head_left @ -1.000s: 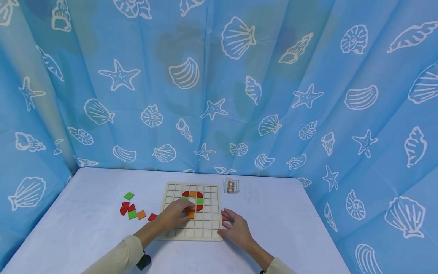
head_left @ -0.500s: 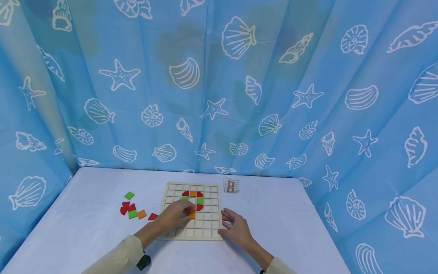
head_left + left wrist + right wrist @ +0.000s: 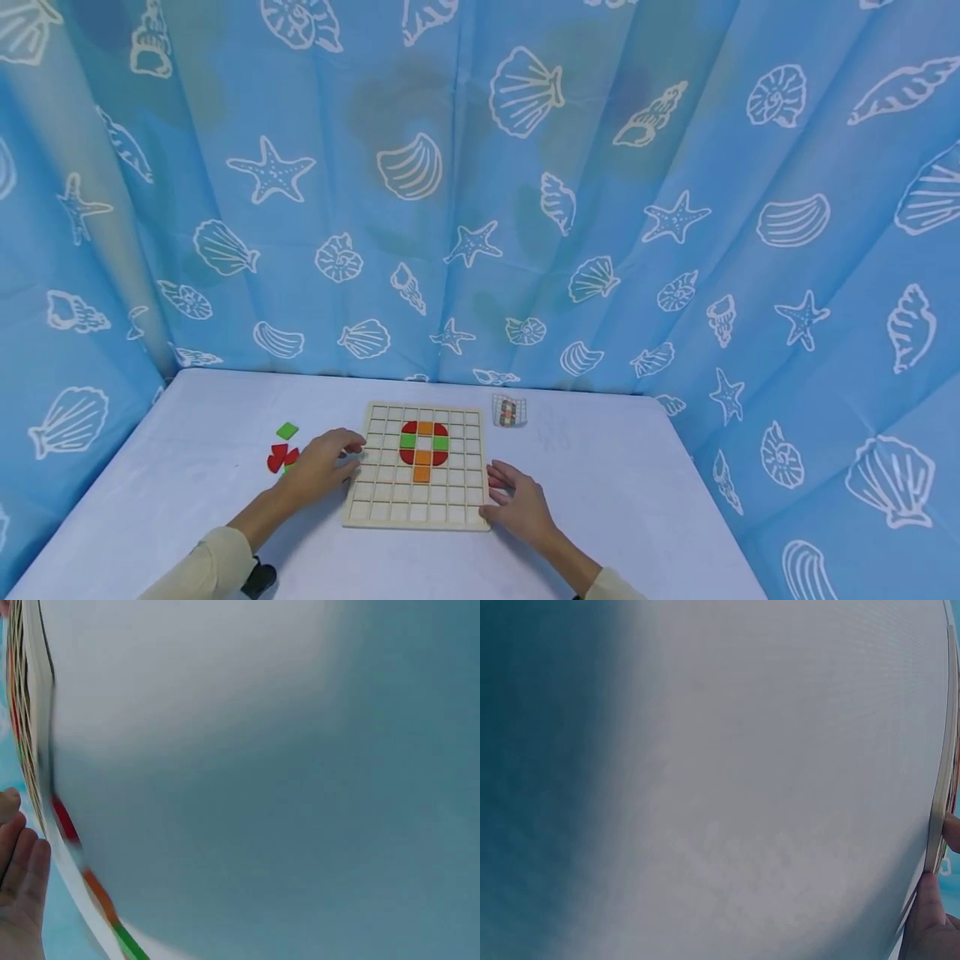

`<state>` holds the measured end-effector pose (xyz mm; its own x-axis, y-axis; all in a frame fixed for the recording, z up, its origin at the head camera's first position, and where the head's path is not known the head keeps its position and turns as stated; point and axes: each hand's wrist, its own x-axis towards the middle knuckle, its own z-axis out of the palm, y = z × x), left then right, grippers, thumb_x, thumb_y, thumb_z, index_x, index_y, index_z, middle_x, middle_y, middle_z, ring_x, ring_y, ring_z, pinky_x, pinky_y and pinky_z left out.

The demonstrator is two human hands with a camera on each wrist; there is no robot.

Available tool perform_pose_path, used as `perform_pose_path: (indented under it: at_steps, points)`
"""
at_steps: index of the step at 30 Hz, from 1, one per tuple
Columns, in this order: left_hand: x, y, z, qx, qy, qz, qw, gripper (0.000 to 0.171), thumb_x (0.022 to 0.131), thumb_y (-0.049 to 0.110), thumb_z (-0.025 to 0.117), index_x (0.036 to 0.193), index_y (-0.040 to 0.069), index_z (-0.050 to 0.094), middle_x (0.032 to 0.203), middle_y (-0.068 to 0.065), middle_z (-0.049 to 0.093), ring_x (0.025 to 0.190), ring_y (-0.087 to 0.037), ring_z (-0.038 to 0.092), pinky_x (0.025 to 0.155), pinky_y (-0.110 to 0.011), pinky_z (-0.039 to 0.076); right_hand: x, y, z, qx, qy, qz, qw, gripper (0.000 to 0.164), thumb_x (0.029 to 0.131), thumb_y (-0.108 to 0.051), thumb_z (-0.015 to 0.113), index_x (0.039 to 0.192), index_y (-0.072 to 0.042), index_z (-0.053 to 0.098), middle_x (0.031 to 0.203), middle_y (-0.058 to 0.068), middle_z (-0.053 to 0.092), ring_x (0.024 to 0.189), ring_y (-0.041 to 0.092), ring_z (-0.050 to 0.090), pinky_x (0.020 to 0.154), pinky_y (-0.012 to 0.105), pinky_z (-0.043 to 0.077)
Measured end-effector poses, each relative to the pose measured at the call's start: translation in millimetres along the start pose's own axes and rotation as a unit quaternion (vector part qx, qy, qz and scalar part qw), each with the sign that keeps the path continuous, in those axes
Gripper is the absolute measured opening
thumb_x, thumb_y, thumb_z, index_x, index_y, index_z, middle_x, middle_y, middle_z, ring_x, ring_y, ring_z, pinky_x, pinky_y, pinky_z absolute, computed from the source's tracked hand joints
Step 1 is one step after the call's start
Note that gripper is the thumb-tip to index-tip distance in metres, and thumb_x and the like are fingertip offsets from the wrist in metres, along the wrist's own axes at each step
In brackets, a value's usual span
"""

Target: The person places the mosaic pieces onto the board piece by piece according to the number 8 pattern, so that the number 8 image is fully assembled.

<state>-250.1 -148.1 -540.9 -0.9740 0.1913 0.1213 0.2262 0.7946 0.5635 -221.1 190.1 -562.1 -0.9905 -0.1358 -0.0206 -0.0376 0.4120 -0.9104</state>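
A pale wooden grid board (image 3: 375,508) lies on the table. Red rounded pieces, green squares and orange squares form a ring in it, with one more orange square (image 3: 422,474) below the ring. My left hand (image 3: 322,467) is over the table just left of the board, its fingers loosely bent, the tips near the board's left edge and nothing in them. In the left wrist view its fingers (image 3: 34,877) look nearly straight. My right hand (image 3: 522,506) rests at the board's right edge (image 3: 943,772), thumb at the near corner, fingers relaxed along the side.
Left of the board lie loose red pieces (image 3: 276,458) and a green square (image 3: 287,431); my left hand hides others. A small card (image 3: 509,411) printed with a coloured grid pattern lies beyond the board's right corner. A blue shell-patterned curtain (image 3: 480,208) surrounds the white table (image 3: 622,467).
My left hand has lifted off the orange pieces and moved left, off the board, uncovering the ring's lower left. My right hand stays at the board's edge. The head view shifts slightly.
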Motion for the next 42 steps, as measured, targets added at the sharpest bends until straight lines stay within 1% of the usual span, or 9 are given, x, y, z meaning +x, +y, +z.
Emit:
perform_pose_path:
  at_steps: [4, 8, 12, 15, 21, 29, 34, 37, 42]
  points:
    - [-7.3, -21.9, -18.2, 0.013, 0.022, -0.017, 0.9995, 0.036, 0.082, 0.009, 0.076, 0.116, 0.006, 0.063, 0.106, -0.006, 0.064, 0.096, -0.023, 0.061, 0.080, -0.039, 0.057, 0.4, 0.6, -0.2, -0.002, 0.001, -0.003, 1.000, 0.076, 0.071, 0.004, 0.082, 0.138, 0.008, 0.046, 0.132, 0.019, 0.058, 0.114, 0.031, 0.061, 0.086, 0.028, 0.053]
    - [-14.8, -36.0, -39.6, 0.031, 0.036, -0.034, 0.9983, 0.031, 0.084, 0.007, 0.073, 0.113, 0.002, 0.063, 0.101, -0.009, 0.063, 0.090, -0.024, 0.059, 0.078, -0.040, 0.057, 1.2, 0.6, -0.5, 0.001, 0.001, 0.001, 1.000, 0.077, 0.071, 0.003, 0.082, 0.138, 0.007, 0.046, 0.132, 0.019, 0.058, 0.115, 0.031, 0.061, 0.086, 0.028, 0.053]
    - [-23.8, -48.3, -52.9, 0.068, 0.052, -0.048, 0.9952, 0.035, 0.084, 0.008, 0.074, 0.113, -0.004, 0.060, 0.102, -0.016, 0.060, 0.095, -0.032, 0.056, 0.080, -0.047, 0.056, 1.5, 0.8, 0.8, 0.000, 0.006, 0.010, 1.000, 0.077, 0.071, 0.004, 0.082, 0.139, 0.006, 0.047, 0.132, 0.017, 0.058, 0.115, 0.030, 0.061, 0.086, 0.026, 0.052]
    - [-25.8, -55.7, -54.3, 0.089, 0.061, -0.061, 0.9922, 0.037, 0.083, 0.010, 0.075, 0.112, -0.007, 0.058, 0.100, -0.019, 0.058, 0.095, -0.036, 0.055, 0.079, -0.049, 0.056, 1.9, 0.8, 1.0, -0.001, 0.008, 0.013, 1.000, 0.077, 0.071, 0.004, 0.082, 0.139, 0.005, 0.047, 0.132, 0.017, 0.058, 0.115, 0.030, 0.061, 0.086, 0.026, 0.052]
    - [-22.0, -63.6, -49.5, 0.085, 0.063, -0.077, 0.9914, 0.036, 0.080, 0.013, 0.079, 0.103, -0.008, 0.061, 0.090, -0.016, 0.056, 0.087, -0.033, 0.056, 0.073, -0.044, 0.057, 2.3, 1.5, 1.5, -0.005, 0.007, 0.013, 1.000, 0.076, 0.071, 0.003, 0.083, 0.138, 0.006, 0.047, 0.131, 0.018, 0.059, 0.115, 0.030, 0.061, 0.086, 0.027, 0.053]
    - [-15.0, -63.0, -52.0, 0.057, 0.050, -0.100, 0.9921, 0.031, 0.081, 0.002, 0.077, 0.105, -0.007, 0.061, 0.093, -0.017, 0.057, 0.087, -0.032, 0.058, 0.079, -0.046, 0.056, 0.6, 2.8, -0.9, 0.015, -0.005, -0.003, 1.000, 0.077, 0.070, 0.006, 0.081, 0.138, 0.009, 0.045, 0.132, 0.020, 0.057, 0.116, 0.032, 0.060, 0.087, 0.027, 0.052]
    - [-10.9, -61.6, -54.6, 0.028, 0.036, -0.089, 0.9950, 0.035, 0.077, -0.006, 0.075, 0.109, -0.007, 0.060, 0.101, -0.021, 0.059, 0.094, -0.036, 0.057, 0.084, -0.050, 0.054, 0.3, 3.6, -2.3, 0.030, -0.009, -0.009, 0.999, 0.077, 0.071, 0.007, 0.080, 0.139, 0.009, 0.044, 0.134, 0.020, 0.056, 0.118, 0.032, 0.058, 0.088, 0.026, 0.052]
    - [-10.1, -61.3, -54.3, 0.024, 0.037, -0.088, 0.9951, 0.037, 0.076, -0.007, 0.075, 0.111, -0.007, 0.060, 0.104, -0.023, 0.059, 0.098, -0.039, 0.057, 0.086, -0.051, 0.053, 0.8, 3.3, -2.5, 0.027, -0.009, -0.011, 1.000, 0.077, 0.071, 0.006, 0.080, 0.139, 0.009, 0.044, 0.134, 0.020, 0.056, 0.118, 0.032, 0.058, 0.088, 0.026, 0.052]
    - [-11.8, -61.6, -53.0, 0.018, 0.043, -0.101, 0.9939, 0.039, 0.076, -0.007, 0.076, 0.111, -0.007, 0.059, 0.105, -0.023, 0.059, 0.099, -0.039, 0.057, 0.086, -0.051, 0.053, 0.6, 3.8, -1.9, 0.025, -0.010, -0.017, 0.999, 0.078, 0.071, 0.005, 0.081, 0.139, 0.009, 0.044, 0.133, 0.021, 0.056, 0.117, 0.033, 0.059, 0.088, 0.027, 0.052]
